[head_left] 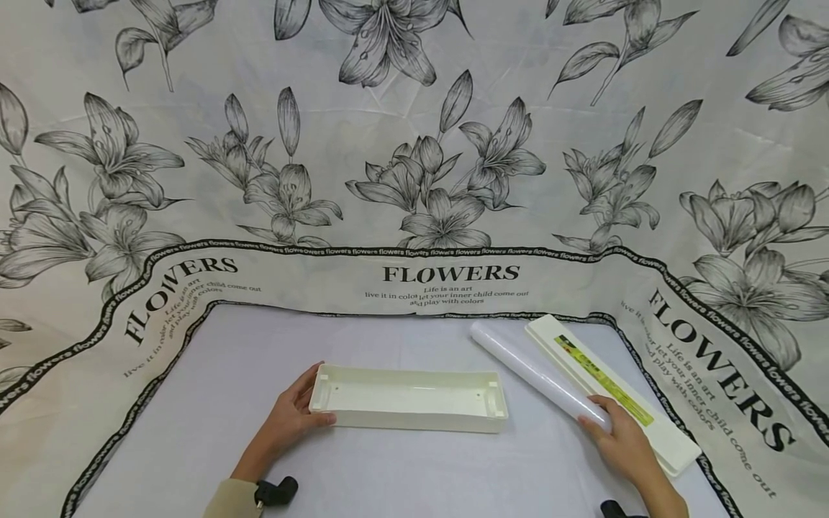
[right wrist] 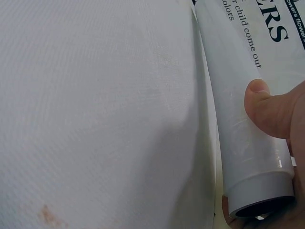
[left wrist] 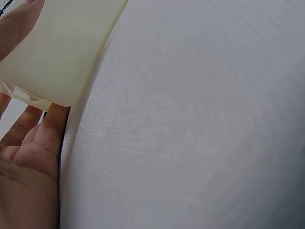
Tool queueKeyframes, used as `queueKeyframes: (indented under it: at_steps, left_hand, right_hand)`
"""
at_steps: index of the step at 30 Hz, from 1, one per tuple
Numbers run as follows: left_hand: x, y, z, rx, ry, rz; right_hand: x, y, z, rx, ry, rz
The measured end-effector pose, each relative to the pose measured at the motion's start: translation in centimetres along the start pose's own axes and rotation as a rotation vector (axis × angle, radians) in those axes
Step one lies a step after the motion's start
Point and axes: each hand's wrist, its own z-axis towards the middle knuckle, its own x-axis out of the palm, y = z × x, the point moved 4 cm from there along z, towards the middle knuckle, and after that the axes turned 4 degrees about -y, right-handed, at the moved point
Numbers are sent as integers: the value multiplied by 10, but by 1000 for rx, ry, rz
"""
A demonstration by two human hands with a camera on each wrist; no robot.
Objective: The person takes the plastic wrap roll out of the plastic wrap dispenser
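A long cream plastic box, open at the top, sits in the middle of the white table. My left hand grips its left end, thumb on the near wall and fingers round the end; the left wrist view shows the box's corner between them. My right hand holds the near end of a roll of clear plastic film, which slants away to the upper left. In the right wrist view the thumb lies along the film roll, above its hollow core end. Part of that hand's fingers is hidden behind the roll.
Beside the roll lies a long cream lid with a yellow-green label, partly behind my right hand. A floral cloth with printed lettering borders the white table surface and rises behind it.
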Motion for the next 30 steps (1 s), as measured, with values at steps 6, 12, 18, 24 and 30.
queueKeyframes:
  at_steps: [6, 12, 18, 24, 30]
  left_hand:
    - [0, 0, -1, 2, 2, -1]
    - [0, 0, 0, -4, -5, 8]
    - [0, 0, 1, -21, -9, 3]
    - [0, 0, 1, -34, -12, -1]
    - [0, -1, 1, -34, -14, 4]
  right_hand:
    - [-1, 1, 1, 22, 17, -6]
    - [0, 1, 1, 12, -3, -1]
    - [3, -1, 2, 23, 18, 4]
    - [8, -1, 3, 38, 44, 5]
    - [10, 3, 2, 52, 61, -10]
